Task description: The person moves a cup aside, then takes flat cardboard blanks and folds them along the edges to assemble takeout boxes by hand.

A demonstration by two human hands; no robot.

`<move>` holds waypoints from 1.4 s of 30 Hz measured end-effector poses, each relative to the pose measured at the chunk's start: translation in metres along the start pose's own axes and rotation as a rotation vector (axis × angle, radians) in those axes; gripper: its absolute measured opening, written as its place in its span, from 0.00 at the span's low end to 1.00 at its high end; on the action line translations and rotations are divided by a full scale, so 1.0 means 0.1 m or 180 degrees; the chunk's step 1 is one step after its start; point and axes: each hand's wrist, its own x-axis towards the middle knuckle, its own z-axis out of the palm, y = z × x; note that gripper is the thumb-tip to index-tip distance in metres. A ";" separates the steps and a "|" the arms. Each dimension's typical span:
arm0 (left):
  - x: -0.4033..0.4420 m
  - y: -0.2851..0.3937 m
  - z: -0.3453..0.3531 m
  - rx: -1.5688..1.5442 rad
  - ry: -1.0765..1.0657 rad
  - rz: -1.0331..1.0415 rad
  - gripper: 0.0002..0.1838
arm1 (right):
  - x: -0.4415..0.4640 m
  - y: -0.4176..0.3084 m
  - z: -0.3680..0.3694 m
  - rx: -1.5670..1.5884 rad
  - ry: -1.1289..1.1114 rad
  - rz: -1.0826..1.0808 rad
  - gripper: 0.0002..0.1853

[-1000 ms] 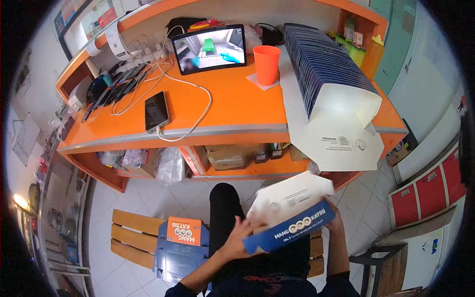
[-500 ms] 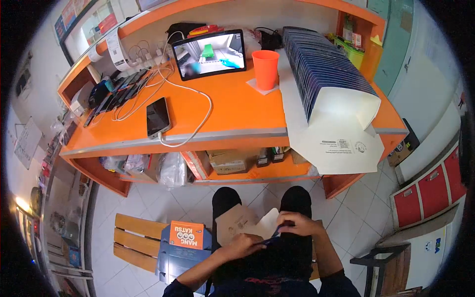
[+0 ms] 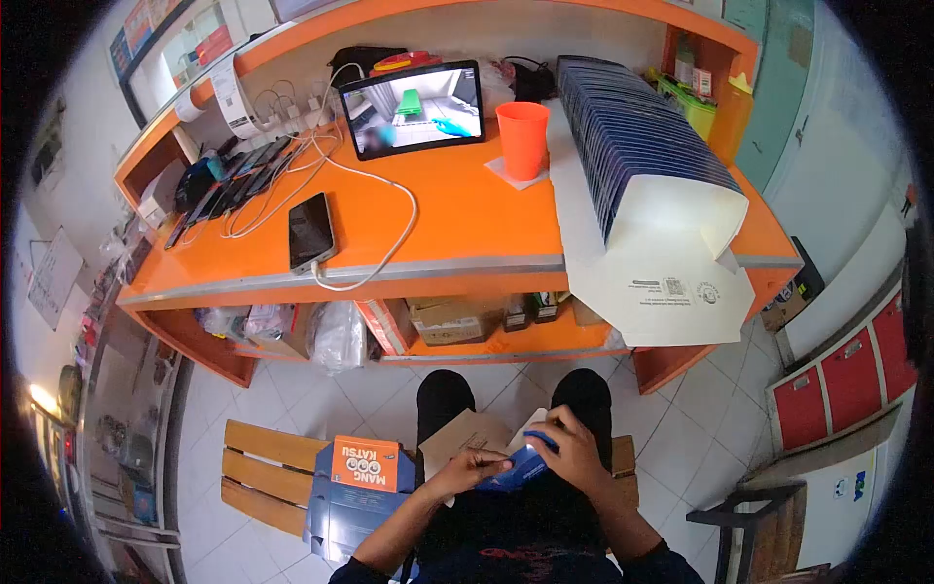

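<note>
A partly folded cardboard box (image 3: 526,470) rests across my lap, its blue printed outside facing me and its pale flaps standing up beyond it. My left hand (image 3: 471,471) pinches the box's left end, fingers pressed against the blue panel. At the opposite end, my right hand (image 3: 570,450) has its fingers curled over a blue flap edge. Beside my left leg, blue flat box blanks (image 3: 355,511) with an orange "Mang Katsu" panel (image 3: 366,463) lie on a wooden slatted bench (image 3: 263,465).
Ahead stands an orange desk (image 3: 389,224) carrying a tablet (image 3: 413,109), a charging phone (image 3: 311,232), an orange cup (image 3: 523,141) and a long row of nested folded boxes (image 3: 642,136). A large pale flap (image 3: 671,302) overhangs its front edge. Cartons (image 3: 452,319) fill the lower shelf.
The box has turned so more of its blue outside shows. My right hand has shifted slightly, with its fingers bent over the flap; my left hand has moved a little up and left.
</note>
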 end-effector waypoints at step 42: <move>-0.23 1.21 0.28 -0.2938 0.1525 0.1526 0.12 | 0.39 -0.62 -0.52 0.0014 -0.0239 -0.2580 0.18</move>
